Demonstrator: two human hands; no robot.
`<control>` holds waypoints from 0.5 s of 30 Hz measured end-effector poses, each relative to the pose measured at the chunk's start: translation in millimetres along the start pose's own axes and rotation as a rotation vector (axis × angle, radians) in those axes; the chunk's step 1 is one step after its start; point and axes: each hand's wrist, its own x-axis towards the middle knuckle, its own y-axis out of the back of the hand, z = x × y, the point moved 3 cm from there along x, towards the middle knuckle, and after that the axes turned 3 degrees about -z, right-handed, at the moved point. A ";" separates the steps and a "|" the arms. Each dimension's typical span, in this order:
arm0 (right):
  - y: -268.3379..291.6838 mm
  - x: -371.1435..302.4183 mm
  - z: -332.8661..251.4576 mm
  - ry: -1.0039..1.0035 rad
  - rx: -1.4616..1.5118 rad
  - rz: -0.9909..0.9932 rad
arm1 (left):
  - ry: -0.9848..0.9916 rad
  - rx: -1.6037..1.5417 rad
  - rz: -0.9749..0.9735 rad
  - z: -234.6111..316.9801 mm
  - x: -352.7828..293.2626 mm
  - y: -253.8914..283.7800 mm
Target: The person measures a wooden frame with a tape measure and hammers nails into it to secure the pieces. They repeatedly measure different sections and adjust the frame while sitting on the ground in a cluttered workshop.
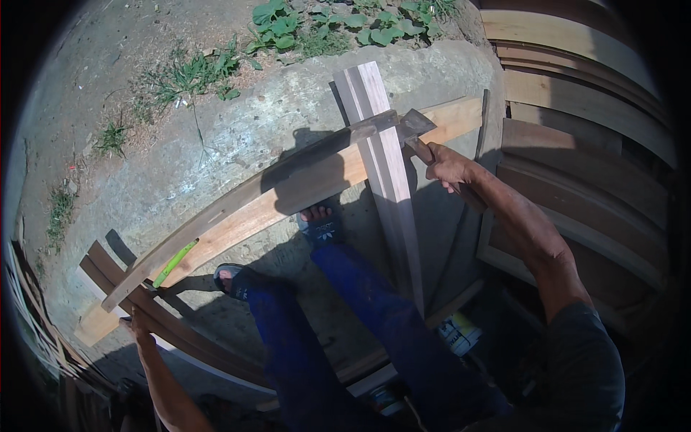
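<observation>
A long plank of pale orange wood point(237, 225), smooth and straight-edged though the lens bows it, runs from the lower left of the frame to the upper right. Along it lies a narrower, dark weathered strip point(245, 196), which crosses over the pinkish-white timbers point(389, 180) right of centre. The right hand point(448, 169), just beyond those timbers, is wrapped firmly around the brown handle of a tool point(419, 124) with a dark, flat, flaring metal head. At the lower left, the left hand point(137, 322) is by the strip's end and the brown timber point(180, 331) (fingers half hidden, so I cannot tell whether they grip). A slim lime-green stick point(175, 263) slants across the wood near there.

Beneath is a rough grey concrete slab point(194, 169), with leafy plants point(277, 27) beyond it at the top. Planks point(576, 93) are stacked along the right side, and a pale bucket point(459, 333) sits in shade at lower right. Blue-trousered legs point(360, 284) and feet in dark sandals hide part of the slab between the timbers, and a shadow darkens the middle of the plank.
</observation>
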 end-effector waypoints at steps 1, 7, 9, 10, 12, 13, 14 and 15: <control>-3.9 3.7 2.8 0.016 0.049 0.008 | -0.018 -0.070 -0.013 7.0 -5.4 -12.5; 6.9 -7.5 28.0 0.035 0.109 0.013 | 0.009 0.061 -0.043 7.9 -2.1 4.3; 33.4 -7.9 63.0 0.051 0.260 0.162 | 0.012 0.098 -0.040 3.2 8.9 11.8; 45.5 -6.0 72.6 0.026 0.376 0.274 | 0.036 0.108 -0.032 -2.8 10.3 16.2; 50.5 17.6 81.8 -0.058 0.553 0.400 | 0.046 0.038 -0.071 1.1 9.8 3.0; 47.5 30.5 76.6 -0.095 0.641 0.461 | 0.042 -0.040 -0.103 6.9 4.3 -2.2; 24.9 26.0 42.4 -0.025 0.480 0.401 | 0.040 -0.117 -0.128 9.2 0.8 -3.9; -5.9 10.5 -10.5 0.058 0.186 0.053 | 0.049 -0.108 -0.080 0.2 3.9 -0.5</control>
